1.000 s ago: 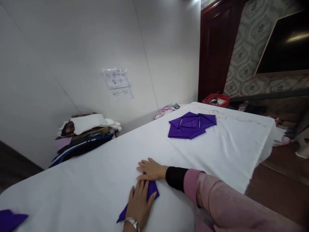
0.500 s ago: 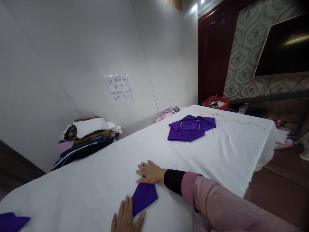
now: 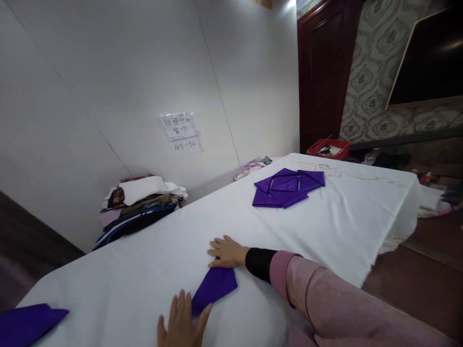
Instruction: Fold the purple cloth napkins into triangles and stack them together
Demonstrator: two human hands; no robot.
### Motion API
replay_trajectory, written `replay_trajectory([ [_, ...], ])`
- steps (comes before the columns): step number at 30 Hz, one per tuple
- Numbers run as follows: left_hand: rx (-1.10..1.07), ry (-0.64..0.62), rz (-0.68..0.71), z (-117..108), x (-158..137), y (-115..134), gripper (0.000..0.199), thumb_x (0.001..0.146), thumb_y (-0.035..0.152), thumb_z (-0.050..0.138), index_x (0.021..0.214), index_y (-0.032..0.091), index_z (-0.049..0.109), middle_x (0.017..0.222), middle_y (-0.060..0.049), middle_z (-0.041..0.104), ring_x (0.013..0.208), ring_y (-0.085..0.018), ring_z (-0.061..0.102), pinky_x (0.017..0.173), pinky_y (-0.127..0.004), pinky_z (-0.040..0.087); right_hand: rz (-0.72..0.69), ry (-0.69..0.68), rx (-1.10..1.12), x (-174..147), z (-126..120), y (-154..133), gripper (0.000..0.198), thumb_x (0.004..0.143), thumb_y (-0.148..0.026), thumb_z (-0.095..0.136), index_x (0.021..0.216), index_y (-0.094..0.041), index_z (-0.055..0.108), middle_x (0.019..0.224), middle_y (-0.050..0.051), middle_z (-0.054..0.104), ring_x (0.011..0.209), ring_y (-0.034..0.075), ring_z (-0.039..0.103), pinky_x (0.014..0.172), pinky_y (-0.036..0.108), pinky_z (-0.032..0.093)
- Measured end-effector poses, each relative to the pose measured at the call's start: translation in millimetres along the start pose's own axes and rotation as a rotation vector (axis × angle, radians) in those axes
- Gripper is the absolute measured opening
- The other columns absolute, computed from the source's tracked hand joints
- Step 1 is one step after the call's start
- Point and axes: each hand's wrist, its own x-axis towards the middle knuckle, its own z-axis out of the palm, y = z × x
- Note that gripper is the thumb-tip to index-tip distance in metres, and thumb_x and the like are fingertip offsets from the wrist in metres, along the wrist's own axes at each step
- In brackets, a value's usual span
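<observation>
A folded purple cloth napkin [image 3: 217,285] lies flat on the white tablecloth [image 3: 144,284] in front of me. My right hand [image 3: 227,251] rests palm down with fingers spread over its upper tip. My left hand [image 3: 183,322] lies at its lower left corner, fingers stretched, the thumb alongside the lower edge; part of that corner is hidden behind it. Further up the table sits a group of folded purple napkins [image 3: 287,187], some overlapping. At the lower left edge of the view, another purple napkin [image 3: 29,322] is partly cut off.
A pile of folded clothes [image 3: 144,205] stands past the table's far edge, against the white wall. More fabric [image 3: 250,168] lies along that edge. Behind the table's far right corner is a red basket [image 3: 331,149] with things in it. Handwritten paper signs [image 3: 180,126] hang on the wall.
The view has turned a little to the left, showing more of the left napkin. My left hand has shifted left along the napkin's lower corner. My right hand stays on the upper tip.
</observation>
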Motion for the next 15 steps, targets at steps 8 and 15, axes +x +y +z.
replay_trajectory([
  [8, -0.195, -0.004, -0.060, -9, 53, 40, 0.072, 0.084, 0.049, 0.032, 0.140, 0.004, 0.027, 0.148, -0.015, 0.023, 0.137, -0.027, 0.018, 0.109, -0.049, 0.019, -0.044, 0.056, -0.027, 0, 3, 3, 0.063, 0.088, -0.061, 0.030, 0.131, -0.017, 0.045, 0.143, 0.015, 0.036, 0.132, 0.030, 0.026, 0.105, 0.051, 0.016],
  [15, -0.145, 0.043, -0.069, 34, 20, 5, 0.067, 0.085, 0.049, 0.031, 0.138, 0.009, 0.035, 0.147, -0.014, 0.027, 0.136, -0.028, 0.022, 0.106, -0.049, 0.024, -0.038, 0.044, -0.008, 0, 3, 3, 0.066, 0.087, -0.063, 0.027, 0.132, -0.018, 0.044, 0.144, 0.014, 0.034, 0.132, 0.029, 0.025, 0.105, 0.051, 0.015],
])
